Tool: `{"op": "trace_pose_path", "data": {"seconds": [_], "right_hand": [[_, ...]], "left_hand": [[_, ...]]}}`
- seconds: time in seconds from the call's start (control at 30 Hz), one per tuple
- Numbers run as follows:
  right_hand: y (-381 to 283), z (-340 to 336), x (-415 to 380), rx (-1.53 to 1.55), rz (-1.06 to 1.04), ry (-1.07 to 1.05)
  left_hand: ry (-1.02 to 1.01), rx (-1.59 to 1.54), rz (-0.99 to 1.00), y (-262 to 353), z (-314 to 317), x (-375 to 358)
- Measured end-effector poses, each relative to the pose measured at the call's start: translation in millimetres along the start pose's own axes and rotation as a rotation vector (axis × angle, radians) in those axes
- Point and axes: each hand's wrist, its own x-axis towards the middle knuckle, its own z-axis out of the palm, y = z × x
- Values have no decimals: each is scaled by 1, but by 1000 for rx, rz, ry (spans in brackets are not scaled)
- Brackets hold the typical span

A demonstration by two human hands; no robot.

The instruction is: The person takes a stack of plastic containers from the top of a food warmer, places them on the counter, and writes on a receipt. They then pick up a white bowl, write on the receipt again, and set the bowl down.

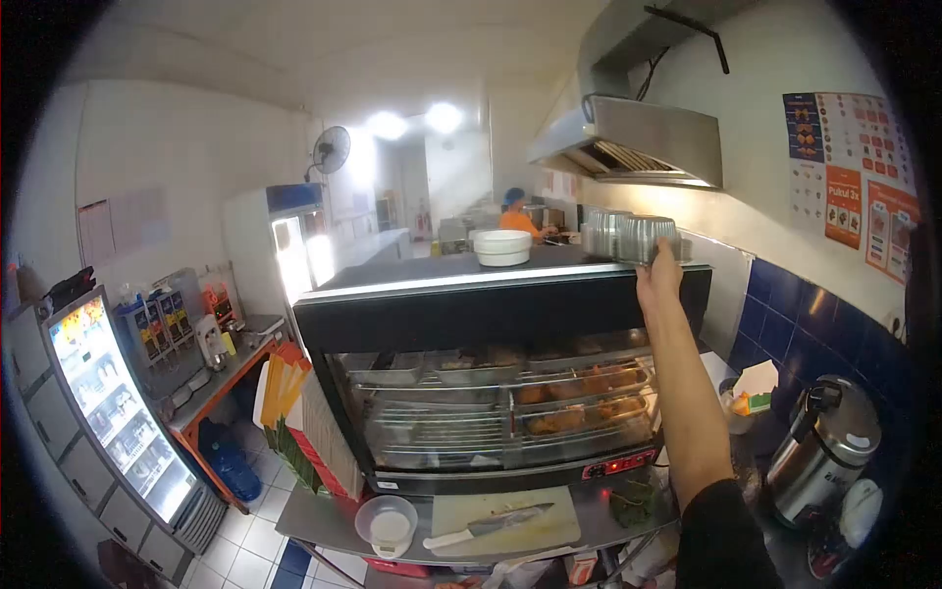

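Note:
My right arm reaches up to the top of a glass food warmer [502, 393]. There, my right hand [663, 267] has its fingers closed around the side of a shiny, ribbed container [643, 238] that looks like a mould or a clear tub. Beside it stands another ribbed container [606, 234] of the same kind. Further left on the warmer's top sits a stack of white round bowls [501, 247]. Pieces of browned food [579, 395] lie on the wire shelves behind the glass. My left hand is out of view.
A knife [491, 525] lies on a cutting board [564, 530] below the warmer, beside a clear round tub [387, 525]. A steel thermos pot [826, 447] stands right. A range hood [638, 137] hangs above. Another person [517, 221] is in the back. A lit fridge [123, 402] stands left.

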Motion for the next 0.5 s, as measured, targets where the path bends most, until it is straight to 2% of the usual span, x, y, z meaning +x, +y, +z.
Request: {"op": "trace_pose_path", "data": {"seconds": [0.1, 0.13, 0.2, 0.23, 0.27, 0.3, 0.33, 0.37, 0.43, 0.47, 0.5], "right_hand": [[-3, -5, -21, -259, 116, -32], [4, -15, -9, -402, 87, -30], [2, -23, 2, -543, 159, 1], [-5, -24, -9, -590, 175, 22], [-11, -30, -30, -664, 111, 23], [-20, -34, -52, -739, 43, 27], [-33, -51, -81, -891, 34, -79], [-40, -83, -111, -966, -3, -309], [-53, -172, -198, -1419, 114, -570], [-71, -188, -253, -1561, 425, -609], [-93, -197, -299, -1705, 920, -482]], "left_hand": [[-46, 16, -16, 10, -19, -9], [-63, 66, -31, 3, -21, -7], [-110, 182, -80, -16, -29, -1], [-135, 155, -129, 4, -16, -5], [-162, 131, -177, 23, 0, -6], [-292, 115, -60, -4, -6, 2], [-280, 169, -17, -4, 6, 9], [-257, 134, 54, -13, 21, 21], [-342, 15, 64, -2, 55, 26], [-398, 33, 91, 1, 69, 30], [-467, 42, 115, 0, 83, 32]]}}
